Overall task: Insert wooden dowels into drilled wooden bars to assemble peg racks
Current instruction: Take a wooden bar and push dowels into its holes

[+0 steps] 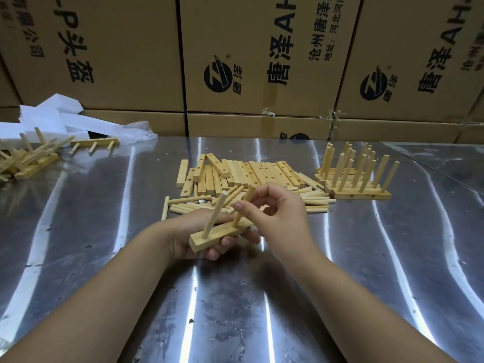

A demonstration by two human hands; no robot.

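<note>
Over the steel table (366, 258), left hand (187, 241) grips the bar (207, 238) while right hand (284, 218) pinches a second dowel (238, 218), which likely wants pressing home

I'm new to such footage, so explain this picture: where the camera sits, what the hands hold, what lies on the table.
No machine here: a camera worn on a person's head looks down at their bare hands. The left hand grips a drilled bar with one dowel standing in it. The right hand pinches a second dowel, its lower end at the bar. On the metal table lie spare bars, loose dowels and finished racks. Cardboard boxes stand behind.
</note>
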